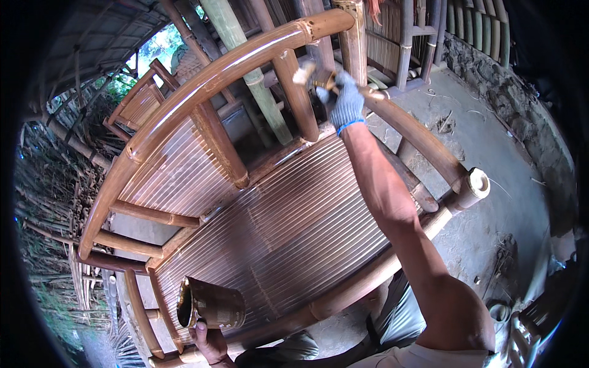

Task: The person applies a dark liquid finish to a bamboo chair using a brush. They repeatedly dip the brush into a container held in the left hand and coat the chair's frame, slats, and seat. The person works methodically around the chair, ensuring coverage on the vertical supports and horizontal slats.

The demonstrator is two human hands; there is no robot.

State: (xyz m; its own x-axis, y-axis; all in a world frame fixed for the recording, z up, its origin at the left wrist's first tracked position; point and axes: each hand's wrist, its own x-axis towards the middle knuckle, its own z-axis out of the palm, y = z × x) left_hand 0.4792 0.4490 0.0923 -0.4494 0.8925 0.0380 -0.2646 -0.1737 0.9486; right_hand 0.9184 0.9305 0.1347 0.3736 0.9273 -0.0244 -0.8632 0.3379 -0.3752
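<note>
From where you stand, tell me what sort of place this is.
Probably an open-air bamboo furniture workshop. A glossy brown bamboo chair is being brushed by the gloved right hand, the left hand holds a stained tin, and another chair stands behind.

daylight, shaded | glare on varnished bamboo (245, 61) | fisheye bending, dark rim

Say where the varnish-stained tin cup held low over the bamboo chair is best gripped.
Grip the tin cup around its side wall from below and behind, as the left hand does. It lies tilted with its open mouth facing left, so fingers on the wall stay clear of the wet rim.
</note>
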